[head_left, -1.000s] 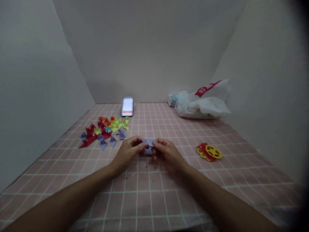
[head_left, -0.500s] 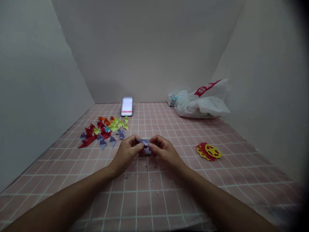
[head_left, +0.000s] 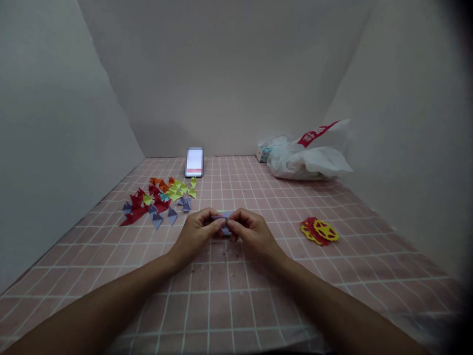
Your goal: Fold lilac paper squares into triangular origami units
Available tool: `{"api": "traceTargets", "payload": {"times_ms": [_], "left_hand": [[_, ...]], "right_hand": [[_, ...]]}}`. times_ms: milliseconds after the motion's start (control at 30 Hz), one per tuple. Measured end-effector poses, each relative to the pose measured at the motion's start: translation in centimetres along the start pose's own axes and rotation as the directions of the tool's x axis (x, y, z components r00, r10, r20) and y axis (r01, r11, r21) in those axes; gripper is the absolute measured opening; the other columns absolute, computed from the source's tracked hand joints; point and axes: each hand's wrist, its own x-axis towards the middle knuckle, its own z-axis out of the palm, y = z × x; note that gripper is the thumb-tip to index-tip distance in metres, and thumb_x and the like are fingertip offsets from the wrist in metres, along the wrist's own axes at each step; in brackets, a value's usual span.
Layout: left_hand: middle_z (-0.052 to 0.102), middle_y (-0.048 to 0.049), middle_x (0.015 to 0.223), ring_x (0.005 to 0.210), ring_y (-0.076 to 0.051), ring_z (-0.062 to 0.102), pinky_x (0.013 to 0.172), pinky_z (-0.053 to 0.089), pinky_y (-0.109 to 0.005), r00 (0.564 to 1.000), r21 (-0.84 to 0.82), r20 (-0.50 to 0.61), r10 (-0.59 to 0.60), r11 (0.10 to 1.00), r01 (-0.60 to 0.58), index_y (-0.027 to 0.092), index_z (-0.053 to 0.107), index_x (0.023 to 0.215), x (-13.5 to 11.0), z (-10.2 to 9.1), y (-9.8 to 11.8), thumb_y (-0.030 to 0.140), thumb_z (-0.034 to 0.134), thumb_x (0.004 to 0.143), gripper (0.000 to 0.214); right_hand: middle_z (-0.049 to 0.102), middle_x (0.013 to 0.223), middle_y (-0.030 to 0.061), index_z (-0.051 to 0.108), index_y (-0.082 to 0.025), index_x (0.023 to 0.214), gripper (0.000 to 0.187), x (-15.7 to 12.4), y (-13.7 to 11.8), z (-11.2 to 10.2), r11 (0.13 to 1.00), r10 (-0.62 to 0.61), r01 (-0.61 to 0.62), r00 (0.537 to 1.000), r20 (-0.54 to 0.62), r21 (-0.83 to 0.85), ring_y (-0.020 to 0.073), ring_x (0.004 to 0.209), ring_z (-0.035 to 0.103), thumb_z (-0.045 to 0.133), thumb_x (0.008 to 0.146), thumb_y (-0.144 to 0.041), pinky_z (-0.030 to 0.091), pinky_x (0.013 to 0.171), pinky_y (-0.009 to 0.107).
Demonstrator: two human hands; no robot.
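Note:
Between my hands, a little above the middle of the table, is a small piece of purple folded paper (head_left: 226, 215). My left hand (head_left: 201, 228) pinches it from the left with thumb and fingers. From the right, my right hand (head_left: 249, 229) pinches the same paper, the two thumbs almost meeting at its centre. The fingers cover much of it, so its full shape is hidden. To the left of my left hand lie several purple folded paper pieces (head_left: 172, 216), beside red folded paper pieces (head_left: 136, 209), yellow ones (head_left: 176, 191) and orange ones (head_left: 162, 186).
A phone (head_left: 194, 162) with a lit, blurred screen stands at the back. Behind on the right are a white plastic bag (head_left: 303, 162) and a tissue box (head_left: 263, 153). Red and yellow paper cutouts (head_left: 320, 231) lie at the right on the checked tablecloth (head_left: 281, 197).
My thumbs have shifted on the purple paper, and its upper flap has changed shape between them. Both hands stay in nearly the same place.

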Motion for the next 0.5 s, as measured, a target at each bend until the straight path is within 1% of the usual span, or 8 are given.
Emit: {"api": "traceTargets", "payload": {"times_ms": [100,233,300,433,500], "left_hand": [[0.064,0.0002,0.064,0.06,-0.011,0.059,0.062,0.049,-0.024,1.0,0.02,-0.014,-0.012,1.0,0.012,0.014,0.064,0.075,0.01,-0.18,-0.06,0.031,0.069,0.08,0.018],[0.063,-0.0001,0.061,0.058,-0.012,0.059,0.061,0.048,-0.024,0.999,-0.036,0.011,-0.049,0.998,0.049,0.014,0.065,0.076,0.16,-0.33,-0.48,0.035,0.067,0.083,0.022],[0.063,-0.0003,0.062,0.058,-0.012,0.059,0.062,0.049,-0.025,0.999,-0.038,0.016,-0.05,0.998,0.051,0.014,0.065,0.076,0.16,-0.33,-0.56,0.036,0.065,0.084,0.024],[0.063,-0.0001,0.063,0.061,-0.013,0.059,0.064,0.048,-0.025,1.0,0.051,-0.011,0.024,0.998,-0.023,0.014,0.067,0.077,0.04,-0.39,-0.32,0.034,0.066,0.084,0.022],[0.064,-0.0003,0.063,0.061,-0.012,0.059,0.064,0.048,-0.025,0.998,0.043,-0.034,0.051,0.998,-0.05,0.015,0.066,0.074,0.03,-0.5,-0.2,0.035,0.065,0.086,0.024]], "right_hand": [[0.058,0.064,-0.0027,0.057,-0.019,0.071,0.022,0.04,0.1,0.03,1.0,0.026,-0.025,1.0,0.014,-0.007,0.0098,0.052,0.053,0.067,0.08,-0.036,0.041,0.052,0.025],[0.057,0.058,-0.0025,0.055,-0.019,0.066,0.024,0.02,0.02,-0.05,0.999,0.048,-0.048,0.999,0.007,-0.025,0.011,0.051,0.052,0.065,0.08,-0.036,0.039,0.052,0.025],[0.056,0.056,-0.0026,0.055,-0.02,0.066,0.023,-0.01,-0.04,-0.12,0.998,0.043,-0.043,0.999,-0.005,-0.042,0.0114,0.05,0.052,0.065,0.081,-0.035,0.038,0.052,0.026],[0.056,0.056,-0.0029,0.055,-0.021,0.068,0.02,-0.04,-0.2,-0.24,0.996,0.006,-0.006,1.0,-0.004,-0.086,0.0124,0.052,0.053,0.063,0.082,-0.032,0.039,0.053,0.026],[0.057,0.06,-0.0024,0.058,-0.021,0.071,0.014,-0.09,-0.38,-0.28,0.988,-0.05,0.049,0.999,0.0,-0.145,0.0134,0.056,0.054,0.061,0.084,-0.027,0.04,0.056,0.027]]}}
